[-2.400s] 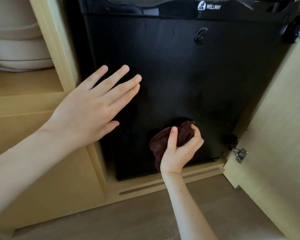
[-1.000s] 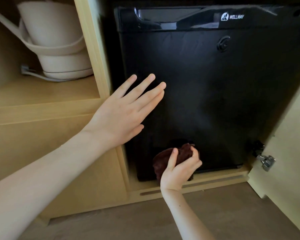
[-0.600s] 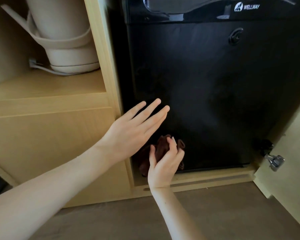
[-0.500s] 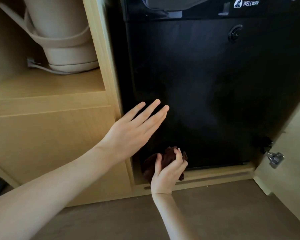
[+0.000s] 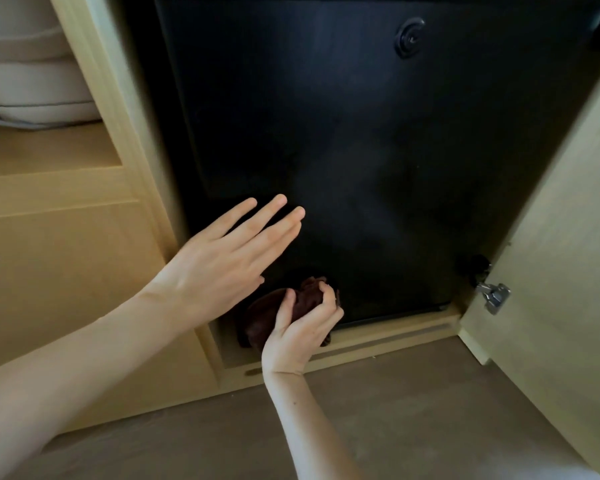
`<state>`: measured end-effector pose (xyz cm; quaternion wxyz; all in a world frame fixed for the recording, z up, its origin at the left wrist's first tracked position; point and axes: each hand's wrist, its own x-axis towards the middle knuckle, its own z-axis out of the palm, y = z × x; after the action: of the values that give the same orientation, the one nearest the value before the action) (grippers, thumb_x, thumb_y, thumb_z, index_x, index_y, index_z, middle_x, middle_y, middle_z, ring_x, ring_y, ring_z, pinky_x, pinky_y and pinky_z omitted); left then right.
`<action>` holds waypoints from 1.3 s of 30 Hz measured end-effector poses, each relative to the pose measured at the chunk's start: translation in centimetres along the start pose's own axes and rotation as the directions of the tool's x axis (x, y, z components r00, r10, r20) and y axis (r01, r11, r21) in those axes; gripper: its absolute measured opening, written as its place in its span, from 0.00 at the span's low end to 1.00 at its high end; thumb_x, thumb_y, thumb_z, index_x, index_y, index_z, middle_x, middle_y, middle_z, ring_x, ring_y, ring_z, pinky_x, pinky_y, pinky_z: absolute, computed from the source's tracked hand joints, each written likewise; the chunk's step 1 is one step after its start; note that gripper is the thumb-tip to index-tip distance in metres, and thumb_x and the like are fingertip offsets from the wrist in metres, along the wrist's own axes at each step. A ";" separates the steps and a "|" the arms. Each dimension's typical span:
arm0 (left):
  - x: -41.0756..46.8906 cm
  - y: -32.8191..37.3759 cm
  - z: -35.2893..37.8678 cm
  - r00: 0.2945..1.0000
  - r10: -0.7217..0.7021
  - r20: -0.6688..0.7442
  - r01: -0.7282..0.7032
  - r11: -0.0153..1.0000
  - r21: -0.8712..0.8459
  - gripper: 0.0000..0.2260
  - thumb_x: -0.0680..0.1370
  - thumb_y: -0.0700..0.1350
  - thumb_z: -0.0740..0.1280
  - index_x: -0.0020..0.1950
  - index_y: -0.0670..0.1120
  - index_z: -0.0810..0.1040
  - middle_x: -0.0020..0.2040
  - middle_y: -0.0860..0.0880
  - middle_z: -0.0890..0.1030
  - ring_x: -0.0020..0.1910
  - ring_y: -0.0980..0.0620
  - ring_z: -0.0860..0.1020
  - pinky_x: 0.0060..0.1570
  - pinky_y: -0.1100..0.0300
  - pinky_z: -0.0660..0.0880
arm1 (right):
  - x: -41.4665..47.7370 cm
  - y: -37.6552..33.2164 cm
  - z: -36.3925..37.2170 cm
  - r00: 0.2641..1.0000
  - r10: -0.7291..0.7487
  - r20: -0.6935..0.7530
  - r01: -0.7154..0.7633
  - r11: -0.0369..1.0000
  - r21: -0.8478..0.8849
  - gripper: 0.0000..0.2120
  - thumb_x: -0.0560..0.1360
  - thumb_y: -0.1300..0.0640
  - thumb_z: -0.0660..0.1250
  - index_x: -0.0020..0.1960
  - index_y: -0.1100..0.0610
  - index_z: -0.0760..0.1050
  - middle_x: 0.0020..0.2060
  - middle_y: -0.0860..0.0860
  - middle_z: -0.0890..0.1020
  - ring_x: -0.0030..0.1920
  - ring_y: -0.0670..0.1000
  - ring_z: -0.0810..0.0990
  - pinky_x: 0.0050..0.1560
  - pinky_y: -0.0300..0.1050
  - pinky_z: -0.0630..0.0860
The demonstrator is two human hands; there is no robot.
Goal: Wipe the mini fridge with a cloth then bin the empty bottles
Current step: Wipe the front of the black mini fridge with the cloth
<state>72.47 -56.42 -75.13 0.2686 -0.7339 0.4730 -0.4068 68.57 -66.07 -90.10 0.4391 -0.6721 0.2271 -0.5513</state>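
a mini fridge (image 5: 361, 150) with a flat, matte black door fills the pale wood cabinet bay, with a small round lock (image 5: 409, 38) set near its upper right. the right grip (image 5: 302, 330) is clenched round a crumpled dark maroon cloth (image 5: 264, 317), soft and bunched into folds. thumb and fingers curl over it at the door's lower left corner, just above the wooden base ledge (image 5: 413, 332), which has a long narrow slot cut in it. the left grip (image 5: 219, 268) is released, its fingers straight and close together, held flat in front of the door just above the cloth; whether it touches the black surface cannot be told. at left a shelf (image 5: 42, 150) carries a smooth, rounded cream vessel (image 5: 32, 81). at right the cabinet door (image 5: 551, 271) stands open, with a shiny metal hinge (image 5: 492, 296). the floor (image 5: 413, 410) is dull grey-brown.
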 end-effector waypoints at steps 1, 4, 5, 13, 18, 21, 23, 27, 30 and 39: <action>0.4 0.2 0.1 1.000 0.003 0.002 -0.003 1.000 -0.006 0.41 0.77 0.55 0.65 0.80 0.37 0.46 0.81 0.40 0.44 0.79 0.39 0.43 0.77 0.44 0.40 | 0.5 0.5 -0.3 1.000 0.007 -0.007 -0.007 1.000 -0.003 0.19 0.80 0.50 0.65 0.67 0.55 0.65 0.56 0.60 0.74 0.52 0.57 0.78 0.47 0.52 0.82; 1.8 0.9 0.3 1.000 0.017 -0.001 -0.017 1.000 -0.025 0.42 0.77 0.56 0.65 0.80 0.38 0.47 0.81 0.40 0.45 0.80 0.40 0.43 0.77 0.44 0.41 | 2.1 1.8 -1.2 0.999 0.034 -0.017 -0.034 0.999 -0.005 0.20 0.80 0.50 0.65 0.67 0.54 0.65 0.56 0.61 0.74 0.52 0.57 0.78 0.47 0.53 0.82; 2.3 1.2 0.4 1.000 0.023 -0.008 -0.024 0.999 -0.031 0.42 0.77 0.57 0.66 0.80 0.39 0.48 0.81 0.40 0.46 0.80 0.40 0.43 0.77 0.44 0.41 | 2.7 2.2 -1.5 0.999 0.038 -0.023 -0.039 0.999 -0.004 0.20 0.80 0.50 0.65 0.67 0.54 0.65 0.56 0.61 0.74 0.52 0.56 0.78 0.47 0.52 0.82; 6.5 3.5 0.9 0.996 0.037 -0.077 -0.044 0.994 -0.097 0.43 0.74 0.56 0.68 0.80 0.39 0.51 0.81 0.41 0.47 0.80 0.42 0.43 0.77 0.45 0.39 | 8.3 5.9 -4.9 0.992 0.085 -0.094 -0.087 0.996 -0.012 0.24 0.80 0.48 0.62 0.67 0.65 0.69 0.54 0.59 0.73 0.51 0.50 0.75 0.49 0.27 0.71; 8.8 5.0 0.9 0.994 0.047 -0.098 -0.058 0.992 -0.115 0.43 0.74 0.57 0.68 0.80 0.39 0.52 0.81 0.42 0.48 0.80 0.42 0.45 0.78 0.45 0.40 | 11.9 8.4 -7.1 0.981 0.133 -0.139 -0.132 0.991 0.020 0.24 0.80 0.50 0.63 0.68 0.65 0.68 0.56 0.51 0.69 0.52 0.44 0.70 0.51 0.21 0.67; 10.0 5.8 1.0 0.994 0.062 -0.094 -0.072 0.991 -0.110 0.42 0.75 0.57 0.67 0.80 0.39 0.51 0.81 0.42 0.47 0.80 0.42 0.44 0.77 0.45 0.39 | 13.7 10.1 -8.1 0.959 0.212 -0.186 -0.209 0.977 0.037 0.21 0.81 0.55 0.65 0.69 0.66 0.68 0.57 0.54 0.71 0.53 0.46 0.70 0.48 0.19 0.67; 10.7 6.2 1.0 0.993 0.071 -0.095 -0.082 0.991 -0.109 0.43 0.75 0.58 0.67 0.80 0.40 0.50 0.81 0.42 0.47 0.80 0.42 0.44 0.77 0.45 0.39 | 14.9 10.9 -8.8 0.941 0.273 -0.201 -0.269 0.962 0.048 0.21 0.81 0.55 0.64 0.70 0.65 0.67 0.60 0.59 0.73 0.55 0.49 0.71 0.47 0.19 0.67; 11.3 6.4 0.8 0.992 0.077 -0.099 -0.088 0.990 -0.113 0.44 0.74 0.58 0.68 0.80 0.39 0.51 0.81 0.42 0.47 0.80 0.42 0.45 0.78 0.45 0.40 | 16.5 12.1 -9.9 0.913 0.344 -0.220 -0.347 0.937 0.026 0.21 0.82 0.53 0.62 0.71 0.64 0.68 0.62 0.59 0.73 0.60 0.59 0.75 0.53 0.41 0.72; 11.2 6.1 0.6 0.992 0.093 -0.084 -0.102 0.989 -0.106 0.44 0.74 0.58 0.68 0.80 0.39 0.50 0.81 0.42 0.48 0.80 0.42 0.45 0.78 0.46 0.41 | 16.8 11.3 -10.1 0.918 0.333 -0.216 -0.342 0.940 -0.003 0.21 0.82 0.53 0.62 0.71 0.64 0.67 0.62 0.60 0.72 0.61 0.59 0.74 0.55 0.46 0.74; 9.0 3.3 0.0 0.988 0.053 -0.145 -0.081 0.978 -0.192 0.38 0.75 0.53 0.69 0.79 0.41 0.59 0.80 0.44 0.59 0.79 0.43 0.53 0.77 0.47 0.47 | 21.6 2.8 -8.6 0.977 -0.053 -0.207 0.055 0.999 0.001 0.23 0.80 0.49 0.66 0.69 0.61 0.69 0.56 0.46 0.68 0.53 0.32 0.71 0.50 0.21 0.68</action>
<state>72.86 -66.03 -74.62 0.1745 -0.7103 0.5532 -0.3987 67.26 -87.46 -80.71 0.4004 -0.6155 0.2513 -0.6306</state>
